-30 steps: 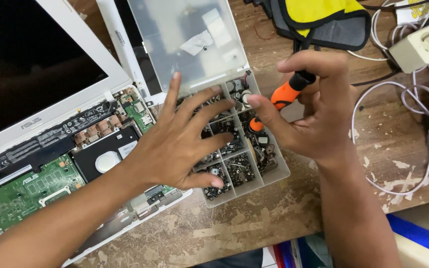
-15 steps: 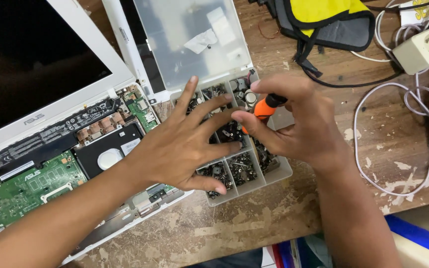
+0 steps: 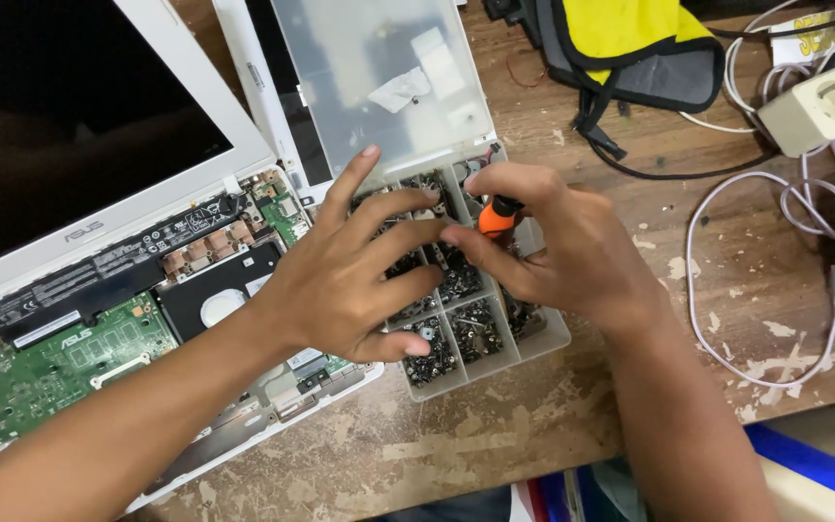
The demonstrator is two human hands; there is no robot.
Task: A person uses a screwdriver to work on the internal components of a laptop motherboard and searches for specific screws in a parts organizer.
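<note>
Over the clear plastic compartment box (image 3: 543, 340) on the worn wooden bench (image 3: 495, 445), the left hand (image 3: 350, 280) lies flat with fingers spread across the cells, clasping nothing. The right hand (image 3: 572, 256) is clenched around an orange-handled screwdriver (image 3: 498, 217), its tip hidden, probably down in a cell. Each cell holds small dark screws (image 3: 475, 333): light, hard, slippery, best pinched singly between fingertips. Its frosted lid (image 3: 379, 77) stands open beside the opened white laptop (image 3: 99, 319).

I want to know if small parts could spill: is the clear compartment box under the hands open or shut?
Open. The parts box has its clear lid swung back flat on the table, and the left hand rests its fingers in the exposed screw compartments.
</note>
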